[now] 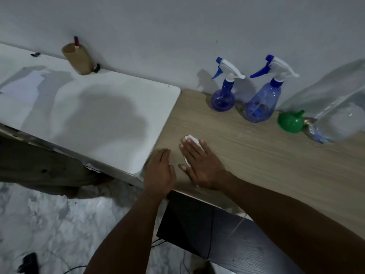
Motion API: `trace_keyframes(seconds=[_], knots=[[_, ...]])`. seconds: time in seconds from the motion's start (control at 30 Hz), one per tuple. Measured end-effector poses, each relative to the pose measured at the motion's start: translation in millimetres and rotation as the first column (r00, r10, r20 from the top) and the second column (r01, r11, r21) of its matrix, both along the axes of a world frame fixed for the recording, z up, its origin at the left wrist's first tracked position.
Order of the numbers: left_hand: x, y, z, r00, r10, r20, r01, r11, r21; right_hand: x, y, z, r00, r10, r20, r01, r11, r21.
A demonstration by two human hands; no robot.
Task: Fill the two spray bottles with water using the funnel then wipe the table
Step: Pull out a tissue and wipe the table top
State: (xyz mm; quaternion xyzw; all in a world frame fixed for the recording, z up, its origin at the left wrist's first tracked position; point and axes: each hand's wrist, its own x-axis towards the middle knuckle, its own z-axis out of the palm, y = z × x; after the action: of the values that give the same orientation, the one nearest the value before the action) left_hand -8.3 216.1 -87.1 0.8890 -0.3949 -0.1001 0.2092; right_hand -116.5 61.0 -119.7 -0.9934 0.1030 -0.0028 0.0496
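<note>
- We see two spray bottles standing at the back of the wooden table [266, 155], against the wall: the smaller bottle [223, 95] left of the larger bottle [261, 101].
- Right of them lies a funnel [290, 122], then a big water bottle [333, 107] leaning on the wall.
- Near the front edge, our right hand [201, 165] lies flat on a cloth [192, 140], our left hand [161, 173] just beside it.
- A second table [88, 115] adjoins on the left, a cup [78, 59] at its back.
</note>
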Motion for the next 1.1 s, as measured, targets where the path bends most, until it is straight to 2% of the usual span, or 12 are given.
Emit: trace_keyframes(seconds=[0.17, 0.4, 0.6, 0.83, 0.9, 0.97, 1.1], knots=[[-30, -1, 4, 0.999, 0.046, -0.018, -0.045, 0.998, 0.044, -53, -3, -1, 0.992, 0.126, -0.011, -0.127, 0.992, -0.019], [-104, -8, 3, 0.999, -0.028, -0.042, 0.029, 0.999, 0.036, -145, -24, 5, 0.989, 0.149, -0.026, -0.149, 0.989, -0.018], [-171, -21, 9, 0.993, -0.113, -0.025, 0.114, 0.991, 0.075, -247, -47, 10, 0.999, 0.009, -0.039, -0.01, 1.0, -0.029], [-244, -43, 20, 0.971, -0.236, -0.027, 0.237, 0.964, 0.124, -357, -62, 3, 0.962, -0.272, -0.016, 0.271, 0.96, -0.067], [-259, -46, 22, 0.965, -0.262, -0.032, 0.264, 0.956, 0.128, -374, -61, 0, 0.927, -0.375, 0.0, 0.375, 0.925, -0.06], [-269, -45, 22, 0.96, -0.277, -0.03, 0.279, 0.95, 0.138, -384, -56, -4, 0.846, -0.533, 0.032, 0.534, 0.844, -0.046], [-269, -41, 24, 0.95, -0.311, -0.014, 0.308, 0.931, 0.198, -386, -39, -7, 0.533, -0.843, 0.075, 0.842, 0.537, 0.053]])
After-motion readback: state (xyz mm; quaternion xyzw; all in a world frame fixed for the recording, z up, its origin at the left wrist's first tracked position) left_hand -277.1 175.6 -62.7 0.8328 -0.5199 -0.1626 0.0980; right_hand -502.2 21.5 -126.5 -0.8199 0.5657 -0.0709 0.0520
